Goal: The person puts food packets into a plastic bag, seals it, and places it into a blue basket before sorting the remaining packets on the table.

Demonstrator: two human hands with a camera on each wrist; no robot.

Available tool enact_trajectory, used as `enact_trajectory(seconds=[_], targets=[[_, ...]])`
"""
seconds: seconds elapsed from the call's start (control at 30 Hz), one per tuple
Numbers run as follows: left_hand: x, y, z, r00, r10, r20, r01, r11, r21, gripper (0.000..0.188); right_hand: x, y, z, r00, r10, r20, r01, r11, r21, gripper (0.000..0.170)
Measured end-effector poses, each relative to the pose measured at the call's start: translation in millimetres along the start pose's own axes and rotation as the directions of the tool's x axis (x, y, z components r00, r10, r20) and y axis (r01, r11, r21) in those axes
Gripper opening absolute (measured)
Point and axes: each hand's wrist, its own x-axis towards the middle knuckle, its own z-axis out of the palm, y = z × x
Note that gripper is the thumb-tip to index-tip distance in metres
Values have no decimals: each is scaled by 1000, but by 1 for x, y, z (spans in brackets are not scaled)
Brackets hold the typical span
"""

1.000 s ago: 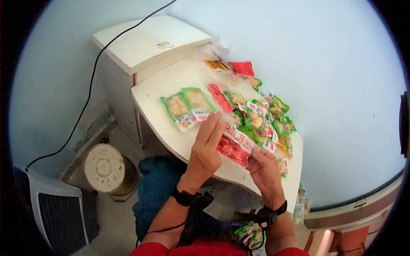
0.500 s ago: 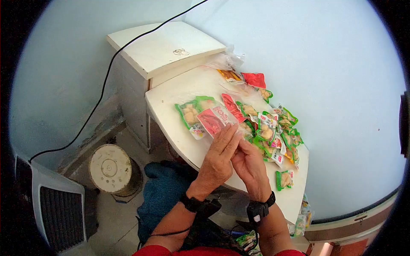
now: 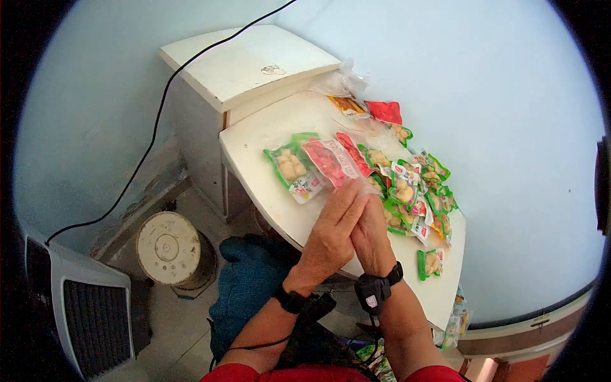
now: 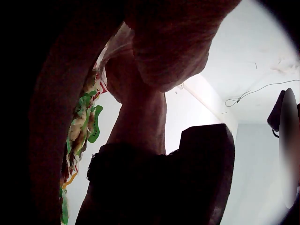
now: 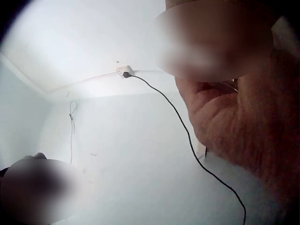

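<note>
Over the white table, a red-and-clear packet extends away from both hands, partly covering two green-edged packets. My left hand and right hand touch side by side, holding the packet's near clear end. The left fingers lie nearly straight across it; the right fingertips and both thumbs are mostly hidden. In the left wrist view the right hand is dark against the bright background. The right wrist view has part of a hand at its right, the packet itself not visible.
A pile of green-edged packets lies right of my hands, with one separate packet nearer. A raised white cabinet top adjoins the table. A black cable crosses the upper left; a round stool stands below.
My right hand has let go of the packet's other end and come left beside my left hand. The packet has swung from between the hands to point away from them over the green-edged packets.
</note>
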Motion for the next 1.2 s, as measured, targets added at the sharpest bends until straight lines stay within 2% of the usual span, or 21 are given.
enact_trajectory(seconds=[0.2,0.3,0.4,0.6,0.63,0.77,0.87,0.9,1.0,1.03,1.13,1.2], targets=[[1,3,-2,999,-3,35,2,1000,29,52,-4,3,7,994,-104,16,105,990,-96,13],[1,6,-4,999,-30,28,29,999,28,51,-2,8,7,975,-196,101,220,904,-367,13],[0,1,-1,1000,-12,5,12,999,39,50,-7,6,11,998,-38,51,41,997,-61,21],[3,4,-1,998,-58,-20,58,998,-15,50,9,14,-5,997,-18,76,13,998,68,18],[2,3,-1,998,-60,-13,59,998,-18,52,6,12,3,998,-54,15,55,997,-45,17],[-1,1,2,998,-52,-27,53,998,39,56,-1,13,2,994,-99,40,104,981,-164,15],[1,4,-1,998,-62,-9,63,995,81,65,-13,11,-2,998,-58,-8,54,969,-240,21],[-3,0,0,998,-67,-9,67,993,95,73,-27,3,10,997,-76,-6,72,964,-257,31],[-2,3,-2,997,-71,6,70,991,114,75,-66,-24,10,979,-204,3,163,772,-614,34],[1,7,-2,996,-85,4,84,991,108,75,-75,-40,-1,993,-106,50,113,751,-650,35],[5,9,-5,996,-89,8,87,987,136,73,-106,-81,-25,977,-210,43,146,503,-852,28],[2,8,-3,994,-110,-8,110,983,147,74,-122,-109,-52,961,-274,-21,106,439,-892,24]])
